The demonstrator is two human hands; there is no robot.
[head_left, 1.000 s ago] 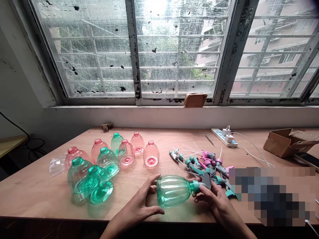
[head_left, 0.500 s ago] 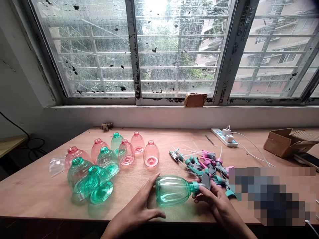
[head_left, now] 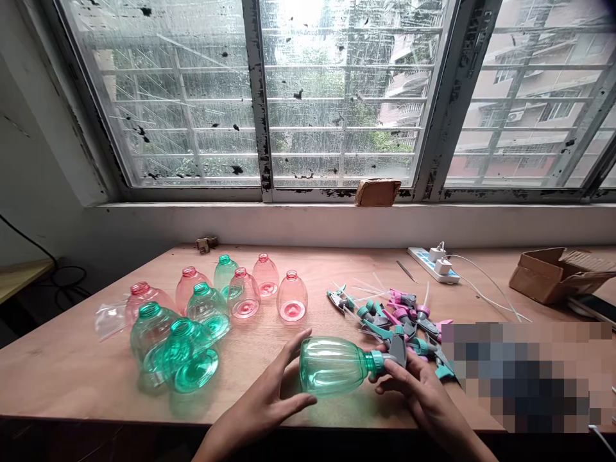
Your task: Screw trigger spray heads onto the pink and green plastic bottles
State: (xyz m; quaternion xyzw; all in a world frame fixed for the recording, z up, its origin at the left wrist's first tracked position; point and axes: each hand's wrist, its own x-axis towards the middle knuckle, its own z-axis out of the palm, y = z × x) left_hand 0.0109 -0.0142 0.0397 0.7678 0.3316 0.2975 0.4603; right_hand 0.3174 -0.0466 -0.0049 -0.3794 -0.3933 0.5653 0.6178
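A clear green spray bottle (head_left: 332, 367) lies sideways just over the table's front part, its base to the left and a grey-and-teal trigger head (head_left: 395, 350) on its neck at the right. My right hand (head_left: 418, 388) is closed on the bottle at the neck and trigger head. Around the base end, my left hand (head_left: 276, 385) is open, with thumb and fingers spread apart; whether its fingertips touch the bottle I cannot tell. Beyond my right hand lies a pile of teal, pink and grey trigger heads (head_left: 404, 316) with thin tubes.
Several headless green bottles (head_left: 209, 308) and pink bottles (head_left: 291, 298) stand at the left and middle, beside a clear plastic bag (head_left: 110, 319). A power strip (head_left: 433, 266) with plugs and white cables lies at the back right, near a cardboard box (head_left: 543, 276). One area at right is pixelated.
My left hand has risen very slightly at the bottle's base, its thumb a little higher. The bottle and my right hand have stayed almost still.
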